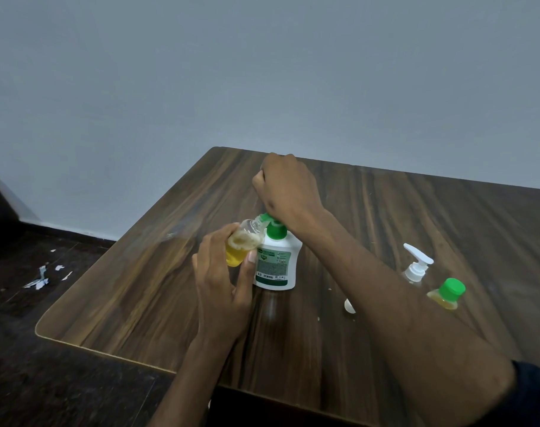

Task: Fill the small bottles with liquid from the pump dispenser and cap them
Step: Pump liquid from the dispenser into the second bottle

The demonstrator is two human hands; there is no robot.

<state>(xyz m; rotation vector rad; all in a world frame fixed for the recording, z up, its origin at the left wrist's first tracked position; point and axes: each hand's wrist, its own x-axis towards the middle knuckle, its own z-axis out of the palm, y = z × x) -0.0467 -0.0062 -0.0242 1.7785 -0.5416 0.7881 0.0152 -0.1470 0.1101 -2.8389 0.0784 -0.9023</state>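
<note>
Yellow liquid fills roughly the lower half of the small bottle (243, 246), foam on top, held tilted with its open mouth at the green spout of the pump dispenser (274, 257). The dispenser stands upright near the middle of the dark wood-grain worktop (133, 291).

Left hand (224, 285): fingers wrapped round the small bottle, thumb along its near side. Right hand (285, 188): fingers curled into a loose fist holding nothing, the heel of the hand bearing down on the pump head.

Step in hand, as judged: pumping. To do it well, keep the mouth tight under the spout, press in full slow strokes, hold the dispenser base flat, and stop short of the neck so the foam does not overflow before capping.

At the right, well apart, stands a filled bottle with a green cap (447, 293), apparently finished, beside a second dispenser with a white pump (416, 266). A small white object (349, 306) lies between; what it is cannot be told.

Label: "ORIGINAL" reads on the dispenser's green panel; the brand mark and finer print are too small to read.
</note>
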